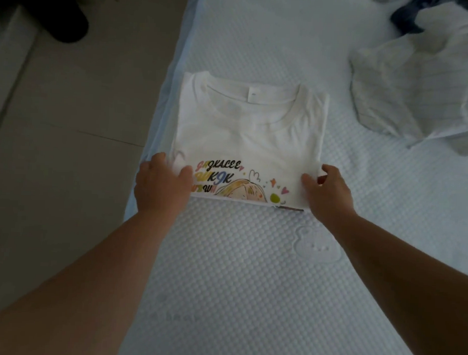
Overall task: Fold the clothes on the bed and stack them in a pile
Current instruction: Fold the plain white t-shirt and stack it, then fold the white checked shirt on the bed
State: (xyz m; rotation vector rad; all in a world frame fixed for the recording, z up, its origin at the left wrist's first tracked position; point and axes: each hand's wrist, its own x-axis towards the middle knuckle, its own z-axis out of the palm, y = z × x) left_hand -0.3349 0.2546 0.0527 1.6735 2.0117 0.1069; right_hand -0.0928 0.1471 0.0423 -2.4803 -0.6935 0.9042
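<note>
A white T-shirt (250,135) with a colourful cartoon print lies folded into a rectangle near the left edge of the bed (250,272), collar facing away from me. My left hand (161,185) pinches its near left corner, thumb on top of the fabric. At the near right corner, my right hand (327,195) grips the folded edge the same way. Both hands hold the shirt's near edge close to the mattress.
A crumpled white striped garment (419,88) lies at the far right of the bed, with a dark blue garment (406,18) behind it. Beige floor (69,116) runs along the bed's left side, with a black object (55,14) on it at top left.
</note>
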